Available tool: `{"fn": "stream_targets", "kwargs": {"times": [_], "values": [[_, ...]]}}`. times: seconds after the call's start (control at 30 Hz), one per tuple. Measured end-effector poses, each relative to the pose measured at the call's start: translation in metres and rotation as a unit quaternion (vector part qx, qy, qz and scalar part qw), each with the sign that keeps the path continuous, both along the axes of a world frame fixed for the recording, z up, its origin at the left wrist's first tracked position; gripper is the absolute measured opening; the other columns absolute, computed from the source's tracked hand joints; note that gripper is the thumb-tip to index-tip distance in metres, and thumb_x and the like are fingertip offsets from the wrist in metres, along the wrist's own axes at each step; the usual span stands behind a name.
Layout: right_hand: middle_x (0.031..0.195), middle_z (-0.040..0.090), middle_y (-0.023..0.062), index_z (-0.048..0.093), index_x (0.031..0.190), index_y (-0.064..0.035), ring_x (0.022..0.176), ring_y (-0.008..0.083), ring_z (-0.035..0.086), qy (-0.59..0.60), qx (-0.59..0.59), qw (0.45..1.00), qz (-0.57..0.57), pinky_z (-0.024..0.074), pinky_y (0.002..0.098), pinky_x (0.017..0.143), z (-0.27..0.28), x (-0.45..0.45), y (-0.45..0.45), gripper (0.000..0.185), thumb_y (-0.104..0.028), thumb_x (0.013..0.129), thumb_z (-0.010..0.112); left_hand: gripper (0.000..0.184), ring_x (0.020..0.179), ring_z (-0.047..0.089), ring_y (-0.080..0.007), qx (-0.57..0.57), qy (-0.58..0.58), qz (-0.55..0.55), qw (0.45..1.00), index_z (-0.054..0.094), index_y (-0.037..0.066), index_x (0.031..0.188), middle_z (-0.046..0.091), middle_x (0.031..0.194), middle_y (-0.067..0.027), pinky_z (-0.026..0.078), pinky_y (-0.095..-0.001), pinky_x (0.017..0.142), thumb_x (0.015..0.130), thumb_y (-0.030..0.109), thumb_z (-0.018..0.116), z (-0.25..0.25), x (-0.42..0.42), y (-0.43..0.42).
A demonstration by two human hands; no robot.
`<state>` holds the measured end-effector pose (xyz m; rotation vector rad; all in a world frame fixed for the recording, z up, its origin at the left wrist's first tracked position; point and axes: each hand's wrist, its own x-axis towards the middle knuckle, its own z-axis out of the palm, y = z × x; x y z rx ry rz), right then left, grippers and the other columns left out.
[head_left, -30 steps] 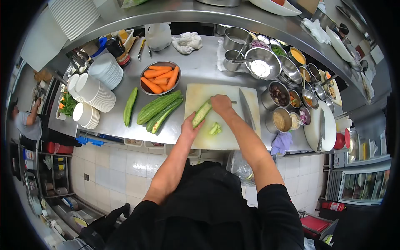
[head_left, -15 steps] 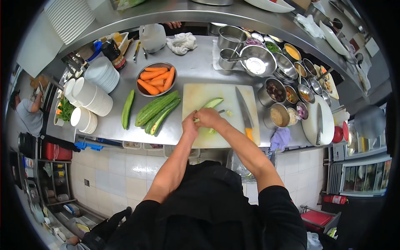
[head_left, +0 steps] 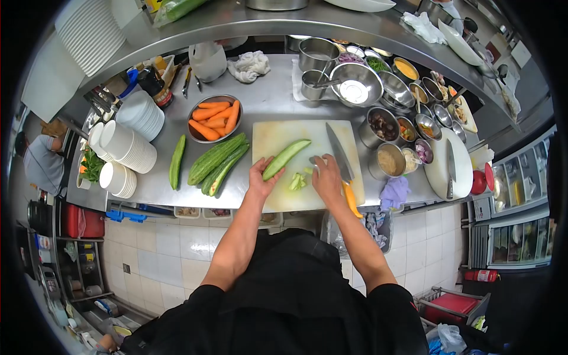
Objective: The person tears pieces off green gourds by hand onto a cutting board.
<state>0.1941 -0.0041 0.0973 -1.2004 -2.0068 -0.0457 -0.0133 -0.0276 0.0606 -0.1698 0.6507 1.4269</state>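
Note:
My left hand point(head_left: 261, 177) is closed around the lower end of a long green cucumber point(head_left: 286, 158), holding it tilted over the white cutting board point(head_left: 267, 201). Its pale cut side shows. My right hand point(head_left: 326, 178) is over the board's right half, fingers curled. A small greyish thing sits at its fingertips, too small to name. Pale green scraps point(head_left: 298, 181) lie on the board between the hands. Close beside my right hand lies a large knife point(head_left: 339, 152) with a yellow handle, its blade pointing away from me.
Left of the board are more green cucumbers point(head_left: 218, 158) and a bowl of carrots point(head_left: 214, 123). White cups point(head_left: 133, 148) stand at the far left. Metal bowls point(head_left: 358, 83) and small containers crowd the right, near a purple cloth point(head_left: 395, 192). A steel shelf point(head_left: 236, 26) overhangs the back.
My hands, together on the cucumber before, have parted. The right moved right over the board; the left keeps the cucumber, now more exposed. The scraps between them are now uncovered.

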Motion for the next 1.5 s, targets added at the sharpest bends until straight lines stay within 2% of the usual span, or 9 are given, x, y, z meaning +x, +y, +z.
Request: {"fn": "stream_targets", "kwargs": {"times": [0.3,0.43,0.67,0.87,1.07,1.17,1.27,1.4,1.5], "values": [[0.074,0.066,0.0093,0.067,0.078,-0.0089,0.071,0.0210,0.066,-0.342,-0.249,0.906,0.009,0.0521,0.0319,0.055,-0.009,-0.090,0.045,0.013,-0.011,0.075,0.055,0.035,0.106,0.051,-0.0245,-0.002,0.053,-0.003,0.999,0.047,0.001,0.122,0.051,0.119,-0.0125,0.043,-0.0408,0.092,0.090,0.016,0.047,-0.040,0.007,0.007],[0.074,0.065,0.0086,0.067,0.076,-0.0082,0.068,0.0225,0.065,-0.346,-0.213,0.911,0.075,0.0517,0.0352,0.056,0.008,-0.117,-0.019,0.013,-0.012,0.076,0.055,0.036,0.105,0.052,-0.0206,0.090,0.007,-0.036,0.995,0.047,0.002,0.123,0.052,0.118,-0.0121,0.044,-0.0394,0.088,0.090,0.016,0.048,-0.076,0.000,0.010],[0.080,0.067,0.0110,0.068,0.077,-0.0069,0.071,0.0253,0.066,-0.351,-0.311,0.883,-0.002,0.0525,0.0364,0.058,0.003,-0.098,0.058,0.014,-0.014,0.075,0.056,0.035,0.101,0.055,-0.0221,-0.002,0.038,0.011,0.999,0.049,-0.001,0.119,0.057,0.110,-0.0119,0.047,-0.0328,0.084,0.089,0.016,0.050,-0.029,0.010,0.004],[0.071,0.066,0.0100,0.067,0.072,-0.0072,0.063,0.0247,0.065,-0.330,-0.260,0.906,0.059,0.0517,0.0366,0.054,0.002,-0.117,-0.034,0.011,-0.016,0.073,0.061,0.034,0.106,0.053,-0.0227,0.000,0.084,-0.034,0.996,0.048,0.002,0.122,0.055,0.116,-0.0116,0.045,-0.0348,0.091,0.091,0.016,0.045,-0.025,0.007,0.000],[0.069,0.066,0.0118,0.066,0.070,-0.0055,0.063,0.0278,0.065,-0.327,-0.318,0.889,0.049,0.0510,0.0394,0.054,-0.005,-0.097,0.040,0.015,-0.015,0.074,0.055,0.033,0.100,0.055,-0.0218,-0.018,0.127,0.000,0.992,0.052,0.001,0.118,0.057,0.112,-0.0104,0.043,-0.0330,0.087,0.089,0.017,0.051,-0.009,0.015,-0.002],[0.068,0.065,0.0105,0.066,0.069,-0.0075,0.063,0.0255,0.065,-0.371,-0.197,0.903,0.090,0.0507,0.0376,0.052,-0.013,-0.122,-0.024,0.013,-0.019,0.072,0.062,0.038,0.098,0.055,-0.0214,0.031,0.097,-0.054,0.993,0.044,0.001,0.126,0.055,0.114,-0.0125,0.046,-0.0333,0.086,0.091,0.016,0.046,-0.040,0.009,-0.002],[0.066,0.065,0.0102,0.068,0.072,-0.0090,0.063,0.0255,0.065,-0.308,-0.204,0.926,0.080,0.0507,0.0364,0.051,0.012,-0.101,-0.014,0.013,-0.020,0.072,0.062,0.038,0.099,0.055,-0.0221,0.027,0.077,-0.034,0.996,0.044,0.000,0.126,0.055,0.114,-0.0134,0.046,-0.0336,0.086,0.091,0.015,0.046,-0.050,0.009,0.004],[0.074,0.067,0.0098,0.068,0.076,-0.0089,0.069,0.0249,0.066,-0.335,-0.364,0.868,0.038,0.0523,0.0362,0.057,0.026,-0.088,0.040,0.014,-0.015,0.076,0.055,0.036,0.102,0.054,-0.0210,0.030,0.109,-0.025,0.993,0.050,0.001,0.121,0.055,0.115,-0.0118,0.045,-0.0334,0.086,0.089,0.018,0.050,-0.034,0.013,0.002],[0.075,0.066,0.0116,0.068,0.075,-0.0078,0.070,0.0244,0.066,-0.333,-0.296,0.894,0.044,0.0525,0.0363,0.058,-0.005,-0.122,-0.016,0.012,-0.016,0.072,0.060,0.037,0.103,0.055,-0.0222,-0.002,0.114,-0.033,0.993,0.045,0.002,0.125,0.054,0.115,-0.0131,0.046,-0.0342,0.087,0.091,0.018,0.046,-0.033,0.013,0.003]]}}
